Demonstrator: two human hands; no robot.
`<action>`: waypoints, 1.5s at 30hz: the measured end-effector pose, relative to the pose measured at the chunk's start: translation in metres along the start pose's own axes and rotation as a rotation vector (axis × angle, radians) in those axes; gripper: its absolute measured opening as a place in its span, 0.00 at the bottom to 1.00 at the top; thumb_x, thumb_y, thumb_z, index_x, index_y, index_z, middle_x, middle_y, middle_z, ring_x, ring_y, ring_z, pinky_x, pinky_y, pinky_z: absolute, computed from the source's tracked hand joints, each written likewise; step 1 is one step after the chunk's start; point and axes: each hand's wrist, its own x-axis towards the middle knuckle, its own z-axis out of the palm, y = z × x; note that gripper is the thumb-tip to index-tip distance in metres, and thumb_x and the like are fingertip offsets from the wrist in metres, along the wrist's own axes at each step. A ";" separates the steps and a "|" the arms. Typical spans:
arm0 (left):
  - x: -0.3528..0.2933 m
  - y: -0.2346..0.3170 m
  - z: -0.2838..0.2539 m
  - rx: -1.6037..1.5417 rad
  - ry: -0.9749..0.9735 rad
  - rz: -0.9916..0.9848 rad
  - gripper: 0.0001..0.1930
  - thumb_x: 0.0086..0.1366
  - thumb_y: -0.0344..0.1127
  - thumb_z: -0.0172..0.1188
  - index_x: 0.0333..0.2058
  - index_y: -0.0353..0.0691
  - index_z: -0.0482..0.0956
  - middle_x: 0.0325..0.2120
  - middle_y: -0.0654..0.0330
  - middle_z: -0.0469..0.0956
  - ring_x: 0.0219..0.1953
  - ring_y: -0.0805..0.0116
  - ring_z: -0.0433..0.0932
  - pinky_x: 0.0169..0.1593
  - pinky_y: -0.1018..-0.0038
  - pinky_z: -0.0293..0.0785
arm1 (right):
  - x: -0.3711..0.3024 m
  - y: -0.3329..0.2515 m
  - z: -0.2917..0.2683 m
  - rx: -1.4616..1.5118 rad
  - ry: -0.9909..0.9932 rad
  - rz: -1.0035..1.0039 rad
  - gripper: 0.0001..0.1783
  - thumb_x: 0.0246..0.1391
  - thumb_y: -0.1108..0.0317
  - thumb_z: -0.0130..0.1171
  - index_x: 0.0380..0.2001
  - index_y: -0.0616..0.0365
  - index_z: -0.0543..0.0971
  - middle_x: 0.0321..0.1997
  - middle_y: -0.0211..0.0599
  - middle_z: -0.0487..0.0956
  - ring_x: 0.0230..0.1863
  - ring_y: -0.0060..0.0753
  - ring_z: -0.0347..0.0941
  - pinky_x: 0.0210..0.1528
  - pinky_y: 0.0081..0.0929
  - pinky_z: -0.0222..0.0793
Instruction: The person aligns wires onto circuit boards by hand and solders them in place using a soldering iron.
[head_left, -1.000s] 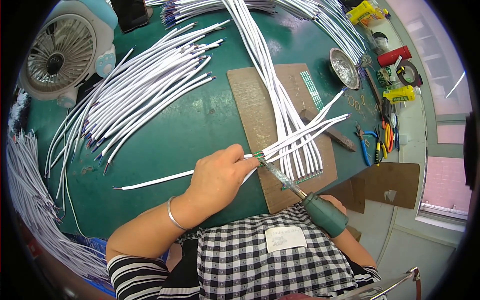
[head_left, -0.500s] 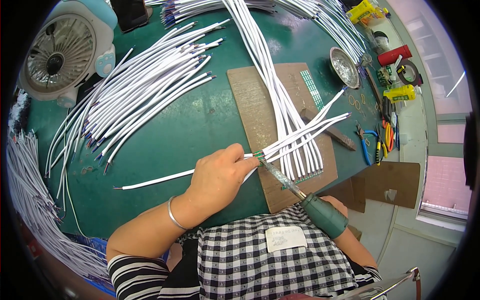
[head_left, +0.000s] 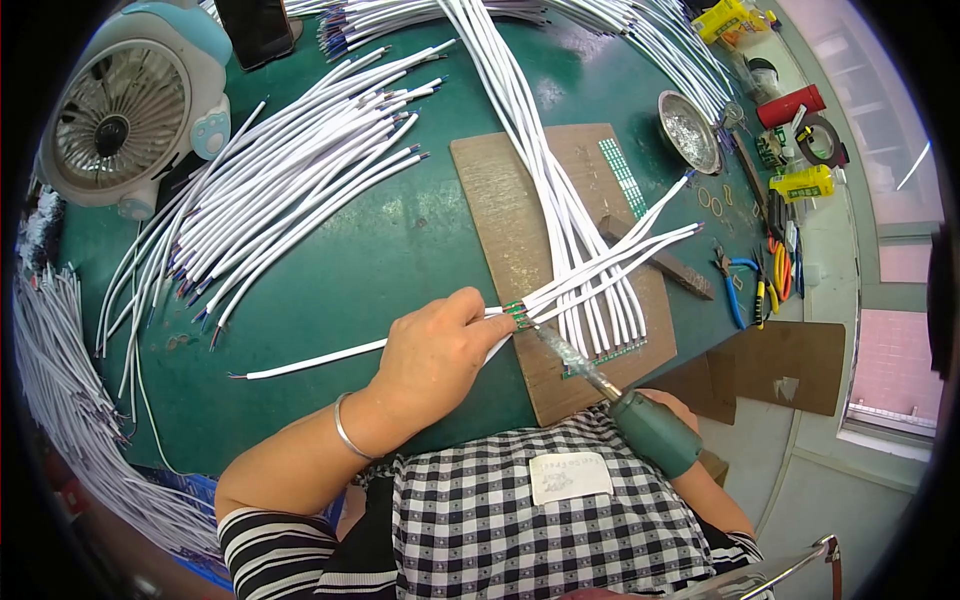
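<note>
Right now, the left hand (head_left: 432, 348) pinches a little green circuit board (head_left: 517, 314) between its thumb and a finger. The little board pokes out just past the fingertips, on the hand's right side, above the left edge of a brown board (head_left: 490, 180). White cables (head_left: 655, 242) go out from it to the right and a bit up. One more white cable (head_left: 315, 362) sticks out on the left side of the hand. The soldering iron (head_left: 606, 388) comes from the lower right and slants up and left, so its metal tip (head_left: 556, 344) points at the little board. The left hand is nearer to the little board; the right hand (head_left: 677, 404) is farther off, at the iron's green handle (head_left: 655, 432), and looks curled around it.

Some parts are hard to see. The handle hides most of the right hand, so I can't tell how its fingers sit. The left hand covers part of the cables. The tip is very close to the little board, but I can't tell if they touch. The cable ends there are too small to make out.
</note>
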 end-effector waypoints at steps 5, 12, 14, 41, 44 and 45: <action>0.001 0.003 -0.001 0.040 -0.011 0.004 0.11 0.49 0.26 0.61 0.32 0.47 0.81 0.22 0.63 0.69 0.21 0.66 0.73 0.24 0.72 0.70 | 0.001 -0.001 -0.008 -0.308 -0.075 -0.072 0.20 0.39 0.66 0.67 0.39 0.59 0.77 0.35 0.37 0.80 0.34 0.32 0.77 0.39 0.24 0.72; 0.004 0.014 -0.007 0.084 -0.030 0.018 0.10 0.48 0.27 0.63 0.32 0.45 0.80 0.24 0.62 0.69 0.28 0.63 0.72 0.31 0.69 0.69 | 0.002 0.004 -0.008 -0.470 -0.084 -0.071 0.19 0.35 0.71 0.67 0.36 0.58 0.78 0.33 0.35 0.80 0.32 0.29 0.78 0.36 0.22 0.73; 0.002 0.018 -0.009 0.104 0.007 0.080 0.11 0.47 0.28 0.64 0.32 0.43 0.80 0.24 0.62 0.69 0.30 0.63 0.71 0.33 0.68 0.68 | 0.003 0.006 -0.007 -0.397 -0.071 -0.078 0.19 0.35 0.70 0.68 0.36 0.58 0.79 0.32 0.35 0.80 0.31 0.29 0.78 0.36 0.22 0.73; 0.004 -0.004 0.001 -0.120 -0.047 0.016 0.11 0.46 0.23 0.59 0.30 0.44 0.80 0.23 0.61 0.73 0.28 0.61 0.73 0.31 0.69 0.70 | -0.004 0.012 0.004 -0.265 0.005 0.006 0.18 0.37 0.58 0.66 0.34 0.53 0.79 0.31 0.36 0.80 0.32 0.39 0.77 0.34 0.30 0.71; 0.007 -0.005 0.000 -0.155 -0.070 -0.025 0.10 0.48 0.24 0.58 0.31 0.44 0.80 0.23 0.61 0.73 0.28 0.62 0.73 0.31 0.69 0.70 | -0.005 0.013 0.002 -0.270 0.001 -0.013 0.18 0.37 0.58 0.66 0.34 0.54 0.79 0.32 0.36 0.80 0.32 0.39 0.77 0.34 0.30 0.71; 0.007 -0.005 -0.001 -0.202 -0.095 -0.090 0.10 0.49 0.25 0.58 0.31 0.44 0.81 0.23 0.61 0.73 0.28 0.62 0.73 0.31 0.69 0.70 | -0.005 0.013 0.001 -0.383 -0.006 -0.074 0.19 0.36 0.58 0.66 0.34 0.54 0.79 0.32 0.36 0.80 0.32 0.39 0.77 0.34 0.30 0.71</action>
